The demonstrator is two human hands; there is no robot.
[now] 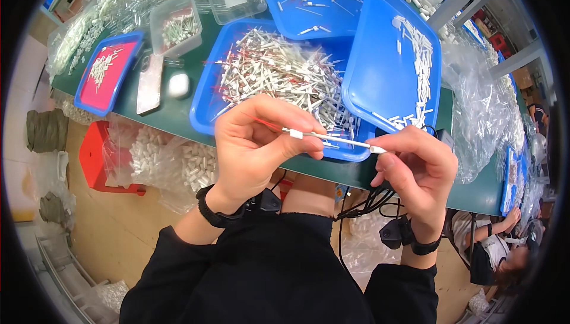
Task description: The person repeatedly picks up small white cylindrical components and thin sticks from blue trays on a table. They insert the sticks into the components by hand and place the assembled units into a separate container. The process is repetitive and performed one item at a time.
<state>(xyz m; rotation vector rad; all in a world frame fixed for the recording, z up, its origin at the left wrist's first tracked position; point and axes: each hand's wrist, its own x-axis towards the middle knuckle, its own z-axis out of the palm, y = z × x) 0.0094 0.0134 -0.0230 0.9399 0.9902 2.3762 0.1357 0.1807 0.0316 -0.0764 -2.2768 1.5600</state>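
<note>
Level in front of me is a thin white rod (pixel 344 141) with a white collar near its left end and a red strand beyond. My left hand (pixel 252 140) pinches it by the collar between thumb and fingers. My right hand (pixel 418 166) is closed on the other end, thumb and forefinger at a small white pointed tip (pixel 376 149). Whether the tip is a separate piece, I cannot tell. Just beyond both hands, a deep blue bin (pixel 203 105) holds a heap of similar white rods (pixel 273 71), some with red strands.
Blue trays (pixel 371 80) with white pieces rest on the bin's right and back. At left are a pink-lined tray (pixel 119 92), phone (pixel 149 86), white case (pixel 179 86) and clear tub (pixel 193 42). Cables (pixel 371 202) hang at the table edge. Another person (pixel 496 247) sits far right.
</note>
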